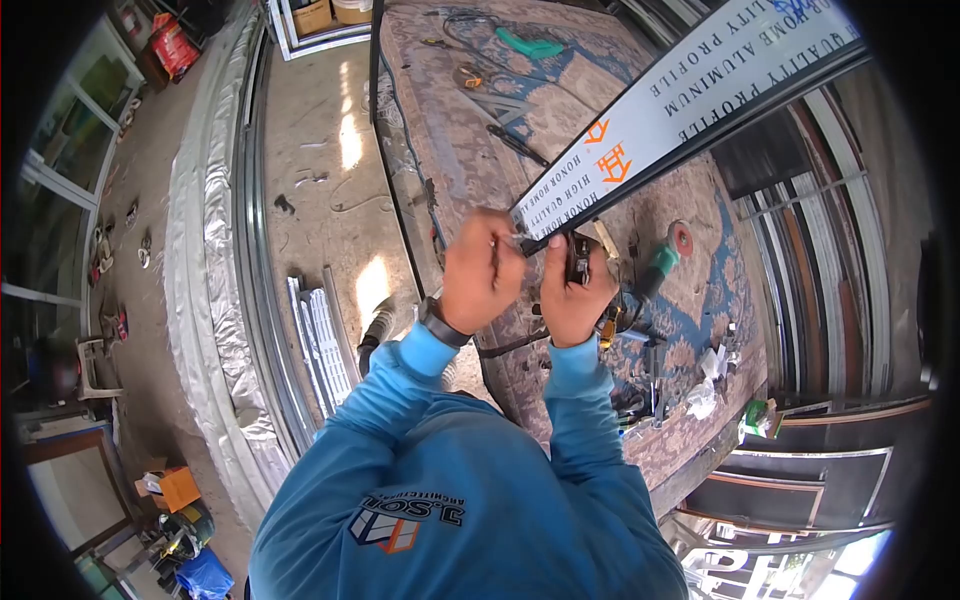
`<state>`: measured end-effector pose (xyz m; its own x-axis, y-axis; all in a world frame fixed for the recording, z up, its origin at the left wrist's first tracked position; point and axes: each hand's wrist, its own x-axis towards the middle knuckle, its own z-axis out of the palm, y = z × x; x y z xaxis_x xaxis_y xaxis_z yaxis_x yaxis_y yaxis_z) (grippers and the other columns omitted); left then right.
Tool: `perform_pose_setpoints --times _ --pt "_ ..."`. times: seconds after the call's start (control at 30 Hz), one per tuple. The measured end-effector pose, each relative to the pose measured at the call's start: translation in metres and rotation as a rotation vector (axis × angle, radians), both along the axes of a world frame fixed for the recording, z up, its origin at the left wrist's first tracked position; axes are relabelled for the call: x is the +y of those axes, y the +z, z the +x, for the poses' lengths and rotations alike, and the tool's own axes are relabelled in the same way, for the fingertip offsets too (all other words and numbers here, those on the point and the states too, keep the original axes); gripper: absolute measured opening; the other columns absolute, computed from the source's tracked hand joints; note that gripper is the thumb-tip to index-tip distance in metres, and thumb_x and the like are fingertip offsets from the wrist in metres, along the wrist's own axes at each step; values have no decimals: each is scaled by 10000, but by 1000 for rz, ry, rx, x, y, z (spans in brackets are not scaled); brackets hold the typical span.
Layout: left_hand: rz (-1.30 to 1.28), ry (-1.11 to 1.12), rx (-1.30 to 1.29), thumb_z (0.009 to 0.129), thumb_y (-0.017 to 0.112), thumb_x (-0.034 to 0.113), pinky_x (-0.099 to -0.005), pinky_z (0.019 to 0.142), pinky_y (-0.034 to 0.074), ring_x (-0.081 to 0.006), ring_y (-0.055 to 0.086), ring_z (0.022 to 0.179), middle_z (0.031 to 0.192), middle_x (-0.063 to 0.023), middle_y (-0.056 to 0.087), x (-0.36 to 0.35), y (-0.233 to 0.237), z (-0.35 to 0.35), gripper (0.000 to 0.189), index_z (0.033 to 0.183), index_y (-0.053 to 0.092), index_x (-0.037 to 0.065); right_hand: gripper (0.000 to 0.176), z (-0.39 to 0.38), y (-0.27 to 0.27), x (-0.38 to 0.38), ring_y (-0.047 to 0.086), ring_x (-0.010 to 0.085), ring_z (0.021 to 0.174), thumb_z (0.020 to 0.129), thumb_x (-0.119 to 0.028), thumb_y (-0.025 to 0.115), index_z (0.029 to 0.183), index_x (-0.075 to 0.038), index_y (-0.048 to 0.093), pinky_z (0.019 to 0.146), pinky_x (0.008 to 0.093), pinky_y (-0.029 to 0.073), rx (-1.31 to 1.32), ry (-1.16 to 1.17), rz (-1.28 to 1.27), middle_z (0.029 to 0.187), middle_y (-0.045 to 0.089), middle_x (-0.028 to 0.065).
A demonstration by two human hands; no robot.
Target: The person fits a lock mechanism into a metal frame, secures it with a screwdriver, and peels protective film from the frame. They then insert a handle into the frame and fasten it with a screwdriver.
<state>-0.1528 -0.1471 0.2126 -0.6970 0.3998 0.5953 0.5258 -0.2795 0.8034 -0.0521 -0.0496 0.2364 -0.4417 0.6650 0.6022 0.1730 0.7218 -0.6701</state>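
A long aluminium profile [640, 130] covered in white printed film slants from the upper right down to my hands, its dark edge facing me. My left hand [485, 272], with a dark band on its wrist, is closed at the near end of the profile; what its fingers pinch is blurred and hidden. Right beside it, my right hand [578, 305] is wrapped round a small black object [578, 258], just below the profile's edge. The thumb points up towards the profile. The object's kind is not clear from this angle.
The profile lies over a carpet-covered table [450, 120]. An angle grinder [660, 268] rests to the right, a green tool [528, 44] at the far end, and crumpled plastic [706, 385] near the right edge. Stacked profiles [840, 250] stand right; wrapped lengths [205, 220] run along the left floor.
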Motion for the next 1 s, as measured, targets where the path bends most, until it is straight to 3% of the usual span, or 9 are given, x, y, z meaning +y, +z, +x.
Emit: perform_pose_setpoints --times 0.07,0.17,0.3,0.43,0.47,0.67,0.77,0.87,1.0 --pt "84 -186 -309 1025 591 56 -323 647 501 -140 583 748 991 -108 646 -2 11 -1 99 1068 513 13 218 1 -3 3 706 225 602 952 -200 799 1017 -8 717 582 345 529 20 27 6 726 708 123" --pt "129 -211 -259 1091 516 88 -260 667 472 -59 533 823 1024 -73 657 -4 10 -14 75 1081 498 16 209 -3 0 7 710 245 604 951 -189 790 1010 -4 713 587 352 532 36 54 -3 728 707 130" --pt "180 -445 -444 1134 510 166 -269 712 560 -141 656 948 1179 -121 665 -15 32 -24 114 1122 488 55 202 -3 -5 2 714 255 611 956 -179 777 998 5 705 597 362 537 51 49 -60 729 707 137" --pt "-50 -228 106 981 739 47 -307 762 611 -195 698 1037 1168 -135 701 -29 38 -31 289 1251 636 30 198 -4 -6 5 709 253 611 961 -174 771 1000 8 703 595 364 534 49 68 -79 729 703 139" --pt "-60 -180 131 877 819 35 -326 728 602 -247 733 929 1085 -103 718 -24 35 -29 376 1229 688 55 198 -4 -5 4 709 252 613 960 -174 772 1002 7 703 595 364 534 53 69 -76 729 703 138" --pt "-120 -247 442 881 812 47 -338 697 606 -275 736 908 1075 -115 700 -13 14 -56 296 1153 695 54 185 -1 -4 4 720 253 630 945 -167 783 995 -8 703 591 368 534 35 51 -17 733 702 129" --pt "-190 -96 716 869 798 44 -358 688 603 -281 731 883 1014 -107 693 -14 32 -60 261 1095 667 57 181 -3 -4 8 723 279 636 929 -162 793 994 -22 700 591 380 542 2 38 41 747 705 130" --pt "-168 -35 817 841 803 43 -371 678 604 -287 727 860 1000 -102 688 -5 35 -66 285 1076 644 62 185 -3 -6 8 727 320 651 909 -158 803 996 -34 697 594 398 551 -27 9 95 766 713 137" --pt "-184 0 677 859 788 14 -343 688 608 -268 730 886 1039 -109 685 -9 37 -72 310 1132 641 37 188 -5 -7 9 734 360 678 899 -157 802 996 -37 696 604 420 560 13 21 79 784 724 150"
